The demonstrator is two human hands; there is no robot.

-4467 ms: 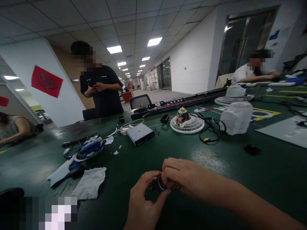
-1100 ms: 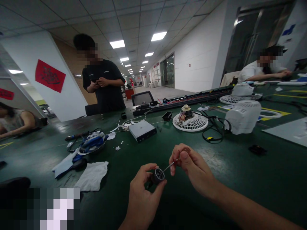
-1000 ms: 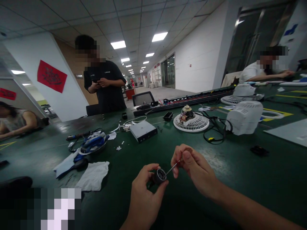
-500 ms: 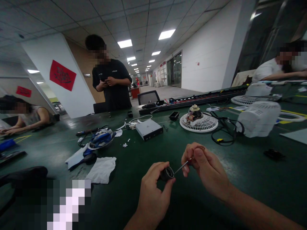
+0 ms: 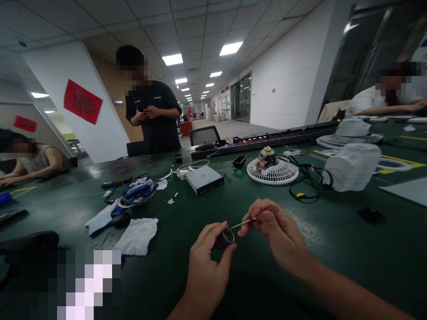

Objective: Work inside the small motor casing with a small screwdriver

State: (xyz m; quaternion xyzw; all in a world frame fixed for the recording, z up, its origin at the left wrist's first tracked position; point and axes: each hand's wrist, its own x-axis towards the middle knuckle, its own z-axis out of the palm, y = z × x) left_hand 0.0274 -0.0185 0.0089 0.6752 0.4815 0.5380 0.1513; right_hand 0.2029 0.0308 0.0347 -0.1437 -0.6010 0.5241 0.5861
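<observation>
Between the thumb and fingers of my left hand [image 5: 208, 266] is a small dark round part [image 5: 228, 238] with a pale ring round its open end, which faces right. My right hand [image 5: 278, 238] is closed round the handle of a thin screwdriver [image 5: 243, 223]. Its metal shaft points left, and the tip is at the upper edge of the ring. Whether the tip touches the ring I cannot tell. Most of the handle is hidden by my fingers. Both hands are held above the green table [image 5: 187, 218].
Ahead lie a silver disc drive [image 5: 204, 180], a white fan grille with a motor [image 5: 272, 171] and a white housing [image 5: 353, 166] with black cables. At left are a white cloth [image 5: 137, 236] and a bowl of blue items [image 5: 138, 192]. A person [image 5: 153, 109] stands across the table.
The screwdriver tip has moved from the ring's lower right edge to its upper edge, and the shaft lies flatter. Both hands and the table items appear slightly farther left in the view.
</observation>
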